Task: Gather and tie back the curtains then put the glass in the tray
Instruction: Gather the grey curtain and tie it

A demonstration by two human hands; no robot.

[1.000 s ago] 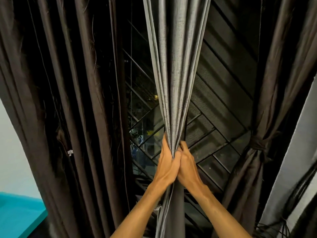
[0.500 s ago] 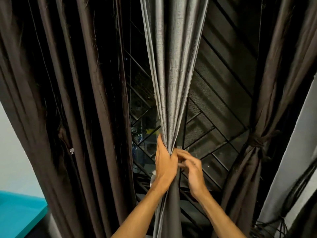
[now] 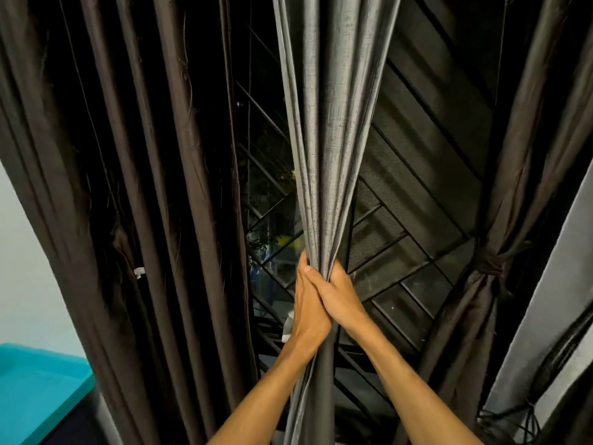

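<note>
A grey curtain [image 3: 330, 130] hangs down the middle, bunched into a narrow bundle at hand height. My left hand [image 3: 306, 311] grips the bundle from the left. My right hand [image 3: 343, 293] wraps round it from the right, its fingers lying over the left hand. A dark brown curtain [image 3: 134, 187] hangs loose on the left. Another brown curtain [image 3: 519, 175] on the right is gathered by a tieback [image 3: 487, 264]. No glass is in view. A turquoise tray-like thing [image 3: 35, 390] sits at the lower left.
Behind the curtains is a dark window with a diagonal metal grille [image 3: 414, 239]. A pale wall [image 3: 29, 284] shows at the left. Grey fabric and dark cords [image 3: 542, 367] hang at the far right.
My right hand, which had loosened and drawn back from the bundle half a second ago, has closed round the grey curtain again, over my left hand.
</note>
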